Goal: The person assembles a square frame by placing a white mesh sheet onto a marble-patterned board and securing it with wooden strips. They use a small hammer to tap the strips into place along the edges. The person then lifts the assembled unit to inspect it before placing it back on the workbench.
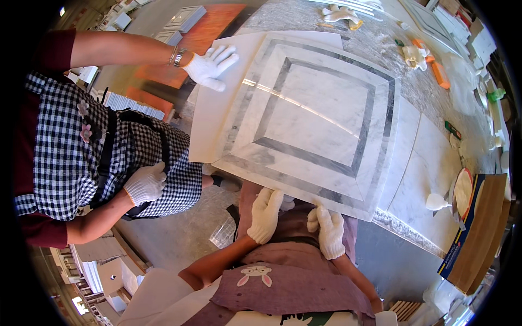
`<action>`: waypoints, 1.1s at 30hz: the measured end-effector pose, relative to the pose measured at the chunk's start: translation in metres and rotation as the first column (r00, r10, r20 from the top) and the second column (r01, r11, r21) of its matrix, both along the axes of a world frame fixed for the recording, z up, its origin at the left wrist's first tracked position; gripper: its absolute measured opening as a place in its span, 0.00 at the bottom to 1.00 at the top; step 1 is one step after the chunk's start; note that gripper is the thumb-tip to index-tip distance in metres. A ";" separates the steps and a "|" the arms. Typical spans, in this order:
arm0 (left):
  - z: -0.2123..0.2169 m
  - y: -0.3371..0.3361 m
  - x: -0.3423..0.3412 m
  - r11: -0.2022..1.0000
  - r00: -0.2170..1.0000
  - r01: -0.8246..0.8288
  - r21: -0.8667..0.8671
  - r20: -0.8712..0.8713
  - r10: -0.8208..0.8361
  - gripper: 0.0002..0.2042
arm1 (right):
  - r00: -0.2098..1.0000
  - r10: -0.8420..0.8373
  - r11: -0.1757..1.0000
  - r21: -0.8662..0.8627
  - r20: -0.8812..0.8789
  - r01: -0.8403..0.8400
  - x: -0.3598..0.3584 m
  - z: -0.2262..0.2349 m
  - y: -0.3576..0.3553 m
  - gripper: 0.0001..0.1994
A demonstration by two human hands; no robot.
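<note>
A square marble tile panel (315, 108) with grey border bands lies at a slant over the bench, its near edge jutting out in front of me. At that edge is my left hand (265, 214), in a white knit glove, its fingers bent together close to the stone. To its right, my right hand (329, 231), gloved too, has curled fingers just below the edge. What either hand holds, if anything, is hidden. Under the panel sits a white sheet (215, 119). A co-worker's gloved hand (212, 65) rests spread on this sheet; the co-worker's other hand (147, 183) is closed by the apron.
Pale slabs (427, 168) cover the bench on the right, with a cardboard box (481, 233) at its near corner. Further back are an orange-handled tool (439, 73), loose gloves (341, 13) and plastic film (459, 81). The co-worker in a checked apron (70, 152) stands close on my left.
</note>
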State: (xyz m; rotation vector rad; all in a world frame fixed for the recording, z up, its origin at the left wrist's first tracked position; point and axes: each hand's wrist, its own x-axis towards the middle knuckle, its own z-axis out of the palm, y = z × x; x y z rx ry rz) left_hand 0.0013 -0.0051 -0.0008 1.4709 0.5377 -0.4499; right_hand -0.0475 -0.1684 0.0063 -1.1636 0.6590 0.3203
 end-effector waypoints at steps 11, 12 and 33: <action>-0.006 0.001 0.003 0.997 0.997 0.054 -0.049 0.064 -0.050 0.14 | 0.998 -0.053 0.999 0.009 0.035 0.053 0.001 -0.006 0.000 0.20; -0.005 0.002 0.002 0.997 0.997 0.053 -0.053 0.063 -0.050 0.14 | 0.998 -0.054 0.999 0.004 0.034 0.053 0.000 -0.006 0.001 0.20; -0.005 0.008 -0.002 0.995 0.997 0.074 -0.073 0.013 -0.073 0.15 | 0.996 -0.051 0.999 -0.006 0.066 0.052 -0.004 -0.008 0.004 0.21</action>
